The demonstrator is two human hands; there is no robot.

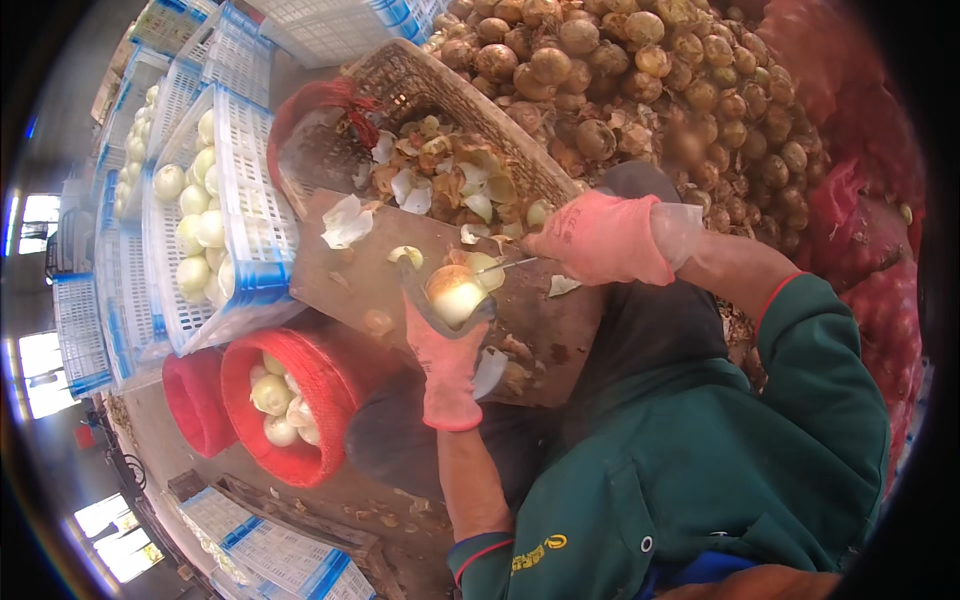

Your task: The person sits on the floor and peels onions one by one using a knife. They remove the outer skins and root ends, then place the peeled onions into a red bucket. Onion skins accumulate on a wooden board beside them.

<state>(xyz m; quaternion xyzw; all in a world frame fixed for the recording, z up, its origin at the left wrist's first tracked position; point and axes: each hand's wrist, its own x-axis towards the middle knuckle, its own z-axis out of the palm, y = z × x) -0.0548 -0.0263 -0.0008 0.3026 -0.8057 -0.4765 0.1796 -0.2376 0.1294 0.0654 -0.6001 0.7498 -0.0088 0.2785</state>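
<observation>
In a pink glove with dark fingertips, my left hand (446, 362) is wrapped round a partly peeled onion (455, 297), pale below with brown skin on top. My right hand (603, 238), also gloved in pink, is closed on a knife whose thin blade (514, 264) points left toward the onion. Its handle is hidden in my fist. A cut pale onion piece (485, 270) shows beside the blade. Both hands are over a brown board (335, 268) across my lap. On it lie a small onion end (406, 256), white peel (347, 222) and scraps of skin.
Beyond the board, a basket (470, 95) holds onion skins. Unpeeled onions (640, 60) are heaped at the far right, beside red mesh sacks (880, 300). White-and-blue crates (258, 200) with peeled onions stand at left. Nearer, a red bucket-shaped sack (236, 375) holds more peeled onions.
</observation>
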